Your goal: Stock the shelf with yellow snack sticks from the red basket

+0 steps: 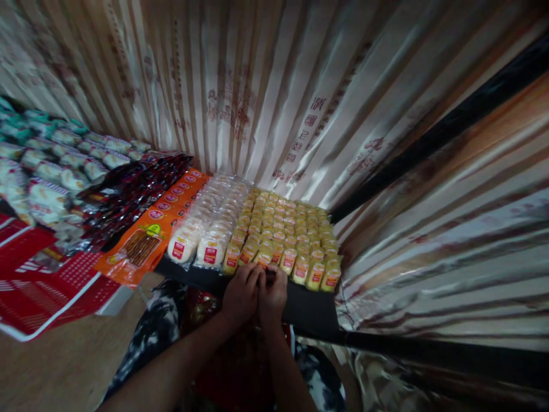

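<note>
My left hand [241, 294] and my right hand [273, 292] meet at the front edge of a black shelf [304, 309]. Their fingers are curled, with the thumbs side by side. Fingertips touch the lower edge of a small yellow-wrapped snack packet [263, 256] in the front row; what lies inside the fingers is hidden. Behind it, rows of similar yellow packets [291, 220] with red labels fill this part of the shelf. Just left of them lie two rows of clear-wrapped round white crackers [210, 252].
Farther left are an orange snack bag [141, 252], dark shiny packets [124, 200] and white snack bags [51, 200]. A red basket [64, 297] stands at lower left. Pleated printed fabric [266, 97] hangs behind, and a black pole [429, 146] slants across the right.
</note>
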Tool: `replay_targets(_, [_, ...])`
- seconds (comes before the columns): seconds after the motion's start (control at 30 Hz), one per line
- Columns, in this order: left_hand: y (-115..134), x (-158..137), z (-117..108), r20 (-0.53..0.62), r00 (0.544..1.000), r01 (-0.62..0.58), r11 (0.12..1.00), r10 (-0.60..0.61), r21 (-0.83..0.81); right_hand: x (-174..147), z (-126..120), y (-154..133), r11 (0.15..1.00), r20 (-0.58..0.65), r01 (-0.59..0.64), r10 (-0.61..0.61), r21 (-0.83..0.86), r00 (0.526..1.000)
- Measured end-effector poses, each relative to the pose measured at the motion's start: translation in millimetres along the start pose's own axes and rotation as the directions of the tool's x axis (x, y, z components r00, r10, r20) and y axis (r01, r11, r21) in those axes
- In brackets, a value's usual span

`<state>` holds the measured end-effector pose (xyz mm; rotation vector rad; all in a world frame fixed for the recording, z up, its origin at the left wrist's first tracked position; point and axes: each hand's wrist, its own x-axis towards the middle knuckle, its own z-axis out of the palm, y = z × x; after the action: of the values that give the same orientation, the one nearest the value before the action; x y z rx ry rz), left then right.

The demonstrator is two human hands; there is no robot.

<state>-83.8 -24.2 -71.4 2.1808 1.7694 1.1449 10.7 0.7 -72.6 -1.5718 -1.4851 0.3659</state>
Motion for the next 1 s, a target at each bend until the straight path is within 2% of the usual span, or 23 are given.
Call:
replay_targets(0.1, [0.1, 0.6, -1.6, -0.019, 1.000, -0.019, 0.999, 0.018, -0.044, 0.8, 0.3, -1.1, 1.000, 0.016, -0.022, 0.022, -0.009, 1.000])
replay_targets(0.23, [0.1, -8.6, -10.4, -0.100, 0.995, -0.012, 0.994, 0.001, -0.110, 1.9, -0.8, -6.4, 0.997, 0.013, -0.079, 0.079, 0.001, 0.997])
replay_targets(0.43, [-7.7, -36.5, -33.4, -0.170, 0.983, 0.066, 0.998, -0.064, 0.003, 3.5, 0.2, -7.6, 0.995, -0.016, -0.095, 0.096, 0.035, 0.995])
replay_targets(0.6, [-16.5, -35.0, -40.2, -0.090, 0.991, 0.106, 0.986, -0.095, 0.128, 3.0, 0.6, -4.9, 0.997, 0.006, -0.074, 0.074, 0.037, 0.997])
replay_targets(0.77, [-18.8, -20.2, -41.1, 0.018, 0.996, 0.079, 0.989, -0.082, 0.127, 3.0, -1.5, -4.8, 0.997, 0.017, -0.029, 0.028, 0.072, 0.999])
replay_targets(0.9, [-14.7, -22.0, -51.2, 0.009, 0.999, 0.051, 0.994, -0.052, 0.095, 4.7, -6.7, -6.3, 0.993, 0.010, -0.012, 0.011, 0.120, 1.000])
replay_targets(1.0, [-7.2, -35.8, -64.4, -0.014, 0.999, 0.038, 0.999, -0.038, 0.035, -2.3, -14.1, -12.1, 0.991, 0.002, -0.011, 0.011, 0.136, 1.000])
